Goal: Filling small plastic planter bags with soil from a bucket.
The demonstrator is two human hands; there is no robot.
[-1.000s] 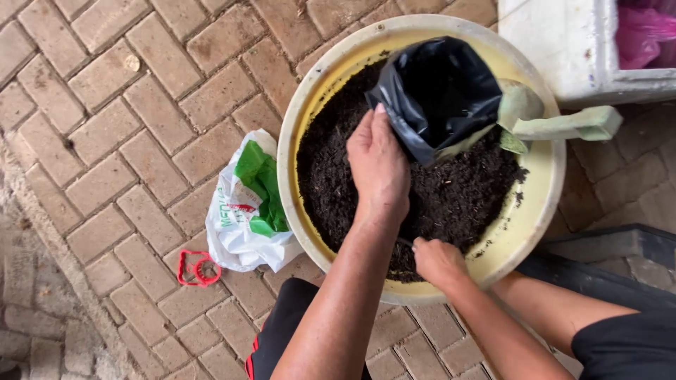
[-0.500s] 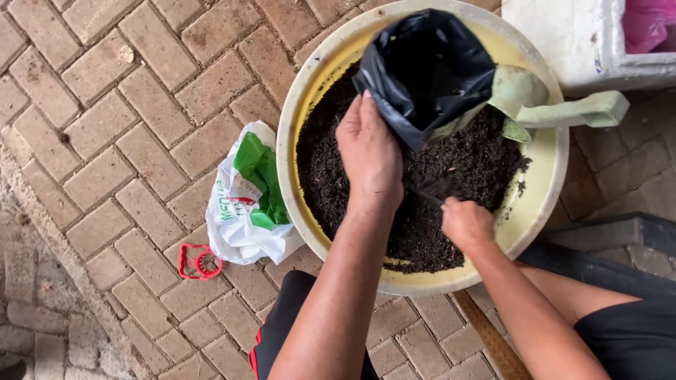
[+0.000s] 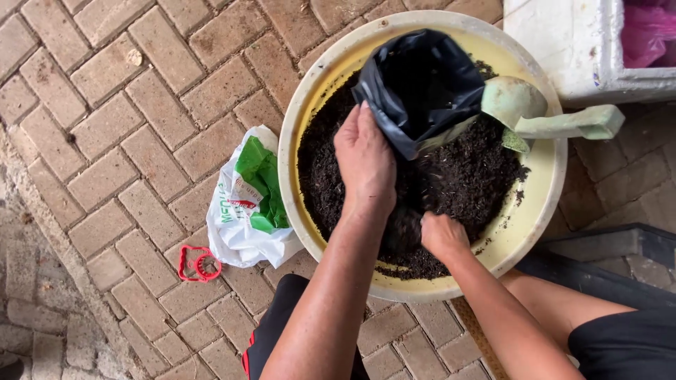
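Soil [image 3: 479, 176] fills the yellow basin [image 3: 542, 211] on the brick floor [image 3: 105, 141]. Left hand [image 3: 366, 158] pinches the black bag [image 3: 422, 84] rim, keeping its mouth open; right hand [image 3: 442, 236], closed around a soil handful, sits just below. Green scoop [image 3: 542, 112] rests alongside.

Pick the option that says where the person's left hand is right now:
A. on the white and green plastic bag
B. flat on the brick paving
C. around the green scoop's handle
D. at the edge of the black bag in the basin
D: the left hand rests against the edge of the black bag, which stands in the soil in the yellow basin.
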